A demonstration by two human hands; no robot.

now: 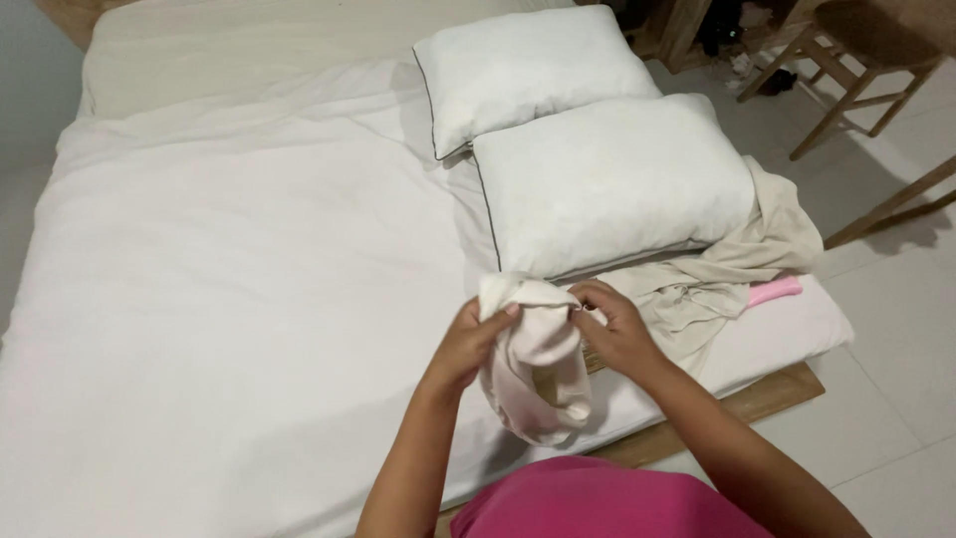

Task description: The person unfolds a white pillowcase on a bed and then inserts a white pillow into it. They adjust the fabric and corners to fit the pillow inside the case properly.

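Both my hands hold up a small pale pink-white garment (538, 364) above the near edge of the bed. My left hand (468, 344) grips its upper left part, fingers closed over the cloth. My right hand (615, 329) pinches the upper right part. The cloth hangs down between them in a loose loop. Just behind my right hand lies a crumpled beige garment (717, 274) with a pink item (775, 291) poking out beside it.
A low bed with a white sheet (249, 299) fills the left. Two white pillows (607, 179) (528, 70) lie at its right side. Wooden chair legs (846, 90) stand on the pale tiled floor (896, 349) at the right.
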